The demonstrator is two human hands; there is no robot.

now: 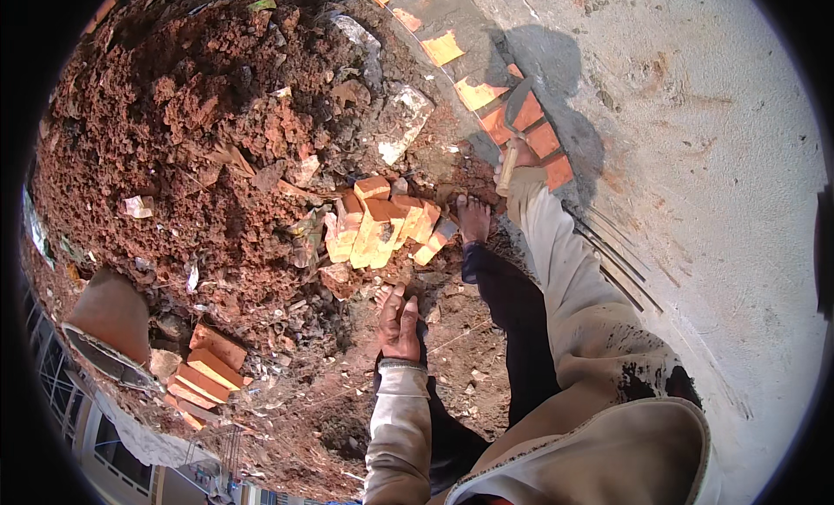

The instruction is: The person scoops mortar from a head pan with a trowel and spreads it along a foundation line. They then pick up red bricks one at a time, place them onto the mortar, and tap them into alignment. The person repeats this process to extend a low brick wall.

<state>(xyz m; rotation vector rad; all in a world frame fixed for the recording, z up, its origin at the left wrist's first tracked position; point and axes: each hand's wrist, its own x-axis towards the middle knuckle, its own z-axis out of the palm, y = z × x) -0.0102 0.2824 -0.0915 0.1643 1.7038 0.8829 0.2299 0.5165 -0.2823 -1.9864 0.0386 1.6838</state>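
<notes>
My right hand (526,154) is closed around the wooden handle of a trowel (519,101). The trowel's grey pointed blade lies over a row of orange bricks (543,140) along the edge of the concrete. Farther along, broken brick pieces (443,49) sit in grey mortar (486,27) beside a taut string. My left hand (400,329) hangs low over the soil with its fingers stretched out, holding nothing. Just beyond it is a pile of loose orange bricks (375,231), which it does not visibly touch.
A heap of reddish soil (174,123) with scraps fills the left. A brown tub-like container (111,318) lies tilted near more stacked bricks (207,375). Thin steel bars (612,262) rest on the pale concrete slab (712,201) at right. My bare foot (474,218) is beside the brick pile.
</notes>
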